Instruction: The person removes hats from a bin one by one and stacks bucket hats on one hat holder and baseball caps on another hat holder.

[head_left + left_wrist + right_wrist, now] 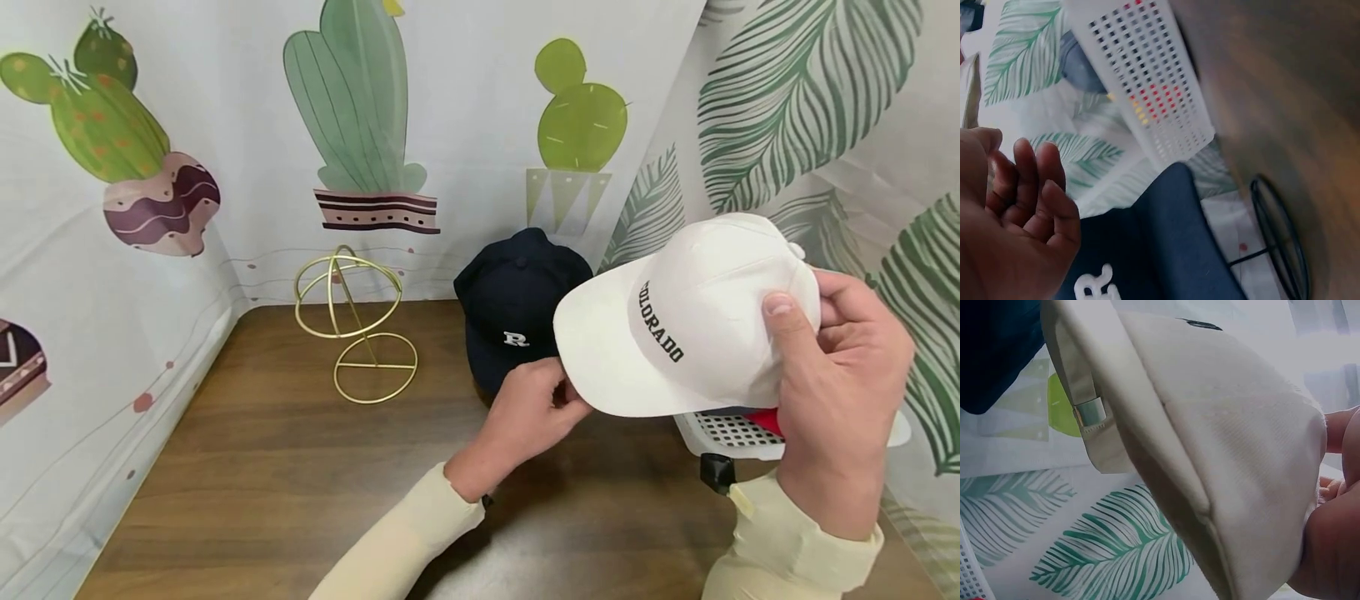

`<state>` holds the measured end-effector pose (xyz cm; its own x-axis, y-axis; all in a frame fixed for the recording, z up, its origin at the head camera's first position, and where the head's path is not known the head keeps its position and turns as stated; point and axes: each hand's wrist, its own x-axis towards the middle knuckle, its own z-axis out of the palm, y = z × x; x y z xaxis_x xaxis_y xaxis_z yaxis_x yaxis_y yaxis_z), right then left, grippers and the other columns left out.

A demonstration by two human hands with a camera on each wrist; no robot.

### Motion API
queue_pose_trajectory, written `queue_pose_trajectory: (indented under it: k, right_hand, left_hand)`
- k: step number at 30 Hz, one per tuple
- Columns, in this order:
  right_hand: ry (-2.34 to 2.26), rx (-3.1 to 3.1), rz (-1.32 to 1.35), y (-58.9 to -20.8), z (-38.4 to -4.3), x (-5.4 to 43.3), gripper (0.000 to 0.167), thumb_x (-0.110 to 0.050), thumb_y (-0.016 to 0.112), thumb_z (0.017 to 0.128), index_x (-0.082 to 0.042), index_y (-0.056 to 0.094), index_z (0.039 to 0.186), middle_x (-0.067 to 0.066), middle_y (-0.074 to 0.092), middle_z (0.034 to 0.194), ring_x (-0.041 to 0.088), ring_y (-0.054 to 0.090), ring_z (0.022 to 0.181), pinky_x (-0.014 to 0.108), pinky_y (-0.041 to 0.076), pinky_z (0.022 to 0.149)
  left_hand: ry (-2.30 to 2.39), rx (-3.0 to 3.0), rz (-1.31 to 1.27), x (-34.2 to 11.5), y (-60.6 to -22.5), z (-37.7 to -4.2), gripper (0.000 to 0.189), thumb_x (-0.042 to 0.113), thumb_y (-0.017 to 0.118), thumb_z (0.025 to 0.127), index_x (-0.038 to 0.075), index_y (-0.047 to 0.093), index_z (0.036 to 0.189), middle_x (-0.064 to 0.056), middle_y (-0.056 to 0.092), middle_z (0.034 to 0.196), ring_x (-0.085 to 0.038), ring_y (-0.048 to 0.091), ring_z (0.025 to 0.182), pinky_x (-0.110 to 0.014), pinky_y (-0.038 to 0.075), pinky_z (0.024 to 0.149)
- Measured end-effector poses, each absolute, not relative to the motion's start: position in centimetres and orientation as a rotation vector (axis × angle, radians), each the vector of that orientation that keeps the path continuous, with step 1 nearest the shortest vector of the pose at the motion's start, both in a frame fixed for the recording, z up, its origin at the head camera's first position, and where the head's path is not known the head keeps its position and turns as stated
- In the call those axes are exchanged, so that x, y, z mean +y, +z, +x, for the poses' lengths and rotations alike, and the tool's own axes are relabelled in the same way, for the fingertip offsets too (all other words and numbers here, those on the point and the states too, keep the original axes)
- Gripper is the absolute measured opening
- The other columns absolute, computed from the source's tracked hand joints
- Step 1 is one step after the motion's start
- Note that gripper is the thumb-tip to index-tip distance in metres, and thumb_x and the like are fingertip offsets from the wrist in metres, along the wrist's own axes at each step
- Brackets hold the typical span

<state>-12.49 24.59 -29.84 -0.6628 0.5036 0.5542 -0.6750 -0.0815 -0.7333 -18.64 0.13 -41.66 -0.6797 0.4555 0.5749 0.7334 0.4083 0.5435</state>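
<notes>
A white baseball cap with COLORADO across its front is held up above the table, its brim toward the left. My right hand grips the crown from the right, thumb on the near side and fingers around the back. At the brim's lower left edge, my left hand pinches the cap with curled fingers. In the right wrist view the white cap fills the middle, its back strap and opening showing. Just behind my left hand is a navy cap with a white R, brim pointing down.
A gold wire stand with round hoops stands on the wooden table, left of the navy cap. Partly hidden beneath the white cap, a white perforated basket holds something red. Cloth with printed cacti and leaves hangs behind the table.
</notes>
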Motion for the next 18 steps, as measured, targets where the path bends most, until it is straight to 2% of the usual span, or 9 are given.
queue_pose_trajectory:
  k: [5, 8, 10, 14, 18]
  right_hand:
    - [1.833, -1.351, 0.273, -29.8, -12.5, 24.4, 0.029, 0.011, 0.075, 0.09, 0.025, 0.065, 0.113, 0.021, 0.076, 0.084, 0.022, 0.075, 0.066, 0.027, 0.063, 0.065]
    - [1.833, -1.343, 0.286, -29.7, -12.4, 24.3, 0.03, 0.011, 0.075, 0.09, 0.027, 0.064, 0.112, 0.021, 0.075, 0.082, 0.022, 0.075, 0.064, 0.027, 0.063, 0.064]
    - [1.856, -1.321, 0.275, -29.6, -12.4, 24.3, 0.029, 0.012, 0.075, 0.089, 0.028, 0.063, 0.111, 0.022, 0.075, 0.081, 0.023, 0.075, 0.063, 0.028, 0.063, 0.063]
    - [1.918, -1.286, 0.261, -29.7, -12.4, 24.3, 0.029, 0.015, 0.074, 0.088, 0.026, 0.063, 0.113, 0.024, 0.075, 0.083, 0.026, 0.075, 0.064, 0.029, 0.063, 0.064]
    - [1.942, -1.27, 0.282, -29.7, -12.4, 24.0, 0.028, 0.016, 0.074, 0.088, 0.027, 0.062, 0.112, 0.024, 0.074, 0.081, 0.025, 0.074, 0.063, 0.028, 0.063, 0.063]
  left_hand:
    - [-1.372, -2.306, -0.93, -0.9, -40.5, -18.8, 0.026, 0.012, 0.077, 0.094, 0.018, 0.059, 0.076, 0.009, 0.057, 0.07, -0.002, 0.054, 0.063, -0.017, 0.048, 0.059]
    - [-1.407, -2.315, -0.807, -1.3, -40.0, -18.6, 0.026, 0.019, 0.083, 0.091, 0.017, 0.058, 0.084, 0.008, 0.061, 0.074, -0.003, 0.057, 0.066, -0.021, 0.051, 0.061]
    - [-1.37, -2.308, -0.711, -1.4, -39.8, -18.5, 0.034, 0.027, 0.086, 0.088, 0.016, 0.055, 0.093, 0.007, 0.059, 0.08, -0.005, 0.057, 0.07, -0.024, 0.051, 0.063]
    - [-1.242, -2.207, -0.63, -1.4, -39.5, -18.5, 0.057, 0.038, 0.089, 0.084, 0.011, 0.045, 0.109, -0.002, 0.052, 0.098, -0.013, 0.053, 0.086, -0.029, 0.048, 0.073]
    - [-1.052, -2.053, -0.744, -1.5, -39.3, -18.9, 0.066, 0.037, 0.089, 0.083, 0.006, 0.043, 0.118, -0.011, 0.048, 0.116, -0.025, 0.048, 0.107, -0.038, 0.044, 0.09]
